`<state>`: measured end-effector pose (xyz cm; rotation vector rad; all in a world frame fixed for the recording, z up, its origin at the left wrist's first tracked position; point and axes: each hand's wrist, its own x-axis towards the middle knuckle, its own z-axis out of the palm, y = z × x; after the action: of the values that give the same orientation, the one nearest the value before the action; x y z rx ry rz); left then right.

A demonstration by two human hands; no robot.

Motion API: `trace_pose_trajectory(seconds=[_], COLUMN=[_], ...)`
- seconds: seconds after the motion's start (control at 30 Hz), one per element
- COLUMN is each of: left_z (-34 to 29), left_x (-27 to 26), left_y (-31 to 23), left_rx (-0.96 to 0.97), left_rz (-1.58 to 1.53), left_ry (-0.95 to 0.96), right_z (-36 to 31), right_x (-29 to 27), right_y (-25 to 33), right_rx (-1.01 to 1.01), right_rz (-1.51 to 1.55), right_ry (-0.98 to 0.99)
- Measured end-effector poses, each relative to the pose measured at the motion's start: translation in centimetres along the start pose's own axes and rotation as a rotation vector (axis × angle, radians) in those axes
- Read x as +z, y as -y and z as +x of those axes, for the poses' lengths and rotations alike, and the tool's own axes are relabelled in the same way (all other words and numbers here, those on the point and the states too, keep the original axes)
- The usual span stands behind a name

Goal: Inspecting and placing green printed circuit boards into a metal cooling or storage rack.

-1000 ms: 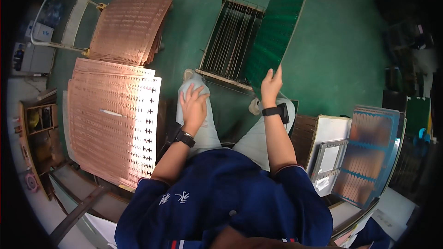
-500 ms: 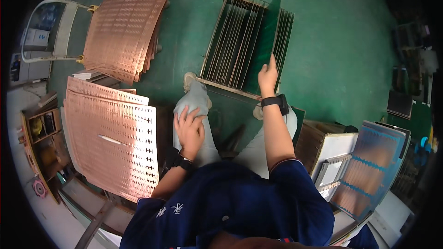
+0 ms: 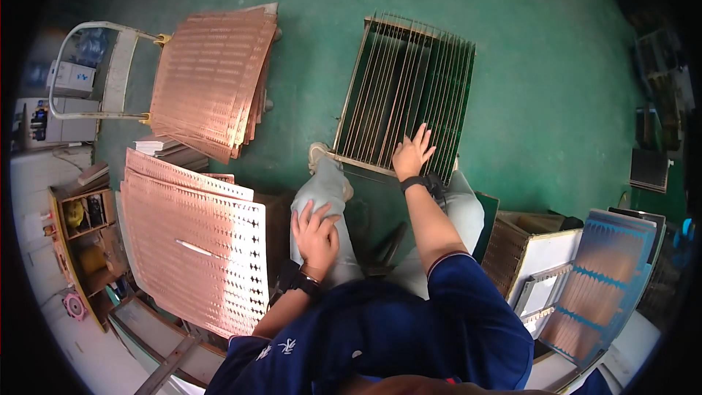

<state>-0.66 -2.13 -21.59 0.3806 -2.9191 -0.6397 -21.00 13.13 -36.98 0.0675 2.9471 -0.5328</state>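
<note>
My right hand (image 3: 413,153) is over the near end of a rack (image 3: 349,99) that stands on the floor between and beyond my feet. Its fingers are spread and nothing is in them. Several thin panels (image 3: 412,58) stand on edge in that rack, close side by side with narrow gaps; I see mostly their top edges. Whether my fingertips touch the panel edges I cannot tell. On my left thigh lies my left hand (image 3: 316,238), fingers apart and holding nothing.
Copper-coloured perforated sheets (image 3: 194,249) are stacked at my left, a thin white stick (image 3: 195,248) on top. Beyond them, a hand trolley (image 3: 113,66) carries another copper sheet stack (image 3: 212,80). At my right stand a white-sided box (image 3: 545,252) and a blue-framed panel (image 3: 599,285).
The green panel that leaned face-up in the rack now stands edge-on among the others. My right hand has left it and drawn back toward me, fingers spreading. My left hand stays on my thigh.
</note>
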Motion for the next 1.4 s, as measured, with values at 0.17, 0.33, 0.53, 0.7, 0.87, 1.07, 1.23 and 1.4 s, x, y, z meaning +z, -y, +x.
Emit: trace_pose_trajectory(seconds=[0.17,0.33,0.53,0.7,0.87,1.07,1.23,1.4], left_z=[0.0,-0.5,-0.1,-1.2,-2.3,-1.9,-0.7,1.3], left_x=[0.5,0.9,0.6,-5.4,-7.5,-8.1,-8.8,-10.6], left_y=[-0.3,-0.5,-3.5,-12.6,-16.2,-14.2,-11.8,-12.7], left_rx=[0.021,0.039,0.06,-0.007,-0.02,-0.018,0.072,0.085], left_rz=[0.003,-0.047,-0.541,-1.913,-2.097,-1.983,-1.924,-2.014], left_ry=[-0.019,-0.074,0.026,0.656,0.593,0.641,0.573,0.401], right_z=[-0.3,-5.0,-14.3,-20.0,-24.6,-25.1,-23.5,-26.4], right_x=[-9.2,-25.4,-32.9,-31.2,-29.3,-31.6,-39.4,-44.1], right_y=[0.1,-5.6,-10.6,-8.6,-6.4,-10.5,-14.5,-18.8], right_rx=[-0.135,-0.059,-0.049,-0.192,-0.187,-0.291,-0.37,-0.278], right_rz=[0.395,0.76,1.613,1.879,2.093,2.028,1.908,1.912], right_ry=[-0.021,-0.108,-0.061,-0.063,0.075,0.011,-0.619,-0.958])
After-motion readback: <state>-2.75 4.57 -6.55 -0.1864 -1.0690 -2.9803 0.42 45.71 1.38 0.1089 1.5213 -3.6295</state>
